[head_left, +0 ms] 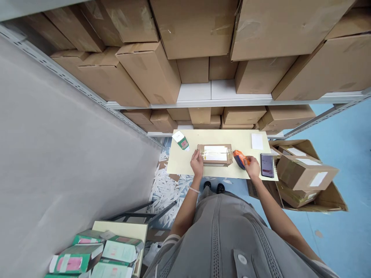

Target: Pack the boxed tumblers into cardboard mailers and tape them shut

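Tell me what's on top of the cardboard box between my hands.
A white label lies on the cardboard box, with what looks like shiny tape running lengthwise over it. The contents and underside are hidden.

Your view is bright and fairly even, with pale light spread over the surface [220, 136] and the blue floor [348, 127]. Shade gathers among the boxes [98, 75] at the shelf's upper left. Tape [216, 152] on the parcel [217, 163] catches slight glare. Wide-angle distortion stretches the edges and splays the shelf posts [66, 79] before you. Blocky pixels blot a patch beside the phone [267, 164].
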`<state>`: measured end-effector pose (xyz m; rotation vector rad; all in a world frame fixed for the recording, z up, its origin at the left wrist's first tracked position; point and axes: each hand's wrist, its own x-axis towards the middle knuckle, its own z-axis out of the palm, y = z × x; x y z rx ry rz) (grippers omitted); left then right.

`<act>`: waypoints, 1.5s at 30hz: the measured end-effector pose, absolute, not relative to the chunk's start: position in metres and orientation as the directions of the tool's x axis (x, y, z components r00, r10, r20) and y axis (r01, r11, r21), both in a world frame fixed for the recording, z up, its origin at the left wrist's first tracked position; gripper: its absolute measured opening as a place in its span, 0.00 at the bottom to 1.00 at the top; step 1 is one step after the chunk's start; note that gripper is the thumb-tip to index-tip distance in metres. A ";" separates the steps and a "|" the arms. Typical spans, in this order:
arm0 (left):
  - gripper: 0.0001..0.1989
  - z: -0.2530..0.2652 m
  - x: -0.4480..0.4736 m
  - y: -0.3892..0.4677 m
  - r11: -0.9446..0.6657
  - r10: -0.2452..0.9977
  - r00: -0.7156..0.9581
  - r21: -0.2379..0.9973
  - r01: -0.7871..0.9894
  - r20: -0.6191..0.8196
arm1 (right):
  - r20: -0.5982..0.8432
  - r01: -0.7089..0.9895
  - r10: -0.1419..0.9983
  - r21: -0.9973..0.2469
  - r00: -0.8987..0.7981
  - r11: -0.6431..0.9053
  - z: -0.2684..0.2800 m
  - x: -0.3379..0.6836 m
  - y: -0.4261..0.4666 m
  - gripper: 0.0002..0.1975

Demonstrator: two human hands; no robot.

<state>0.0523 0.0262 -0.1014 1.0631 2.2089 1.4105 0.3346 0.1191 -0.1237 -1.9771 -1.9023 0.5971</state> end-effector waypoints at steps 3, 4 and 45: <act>0.18 -0.099 0.053 0.025 0.239 0.727 -0.675 0.875 0.420 0.126 | -0.253 0.932 0.967 -0.342 0.034 -0.122 -0.145 0.341 0.131 0.21; 0.18 -0.098 0.053 0.025 0.244 0.726 -0.677 0.874 0.420 0.122 | -0.292 0.948 0.956 -0.291 0.038 -0.126 -0.151 0.340 0.134 0.21; 0.18 -0.103 0.052 0.024 0.241 0.741 -0.659 0.864 0.442 0.130 | -0.091 0.468 0.712 -0.810 -0.696 0.353 0.030 0.300 0.145 0.28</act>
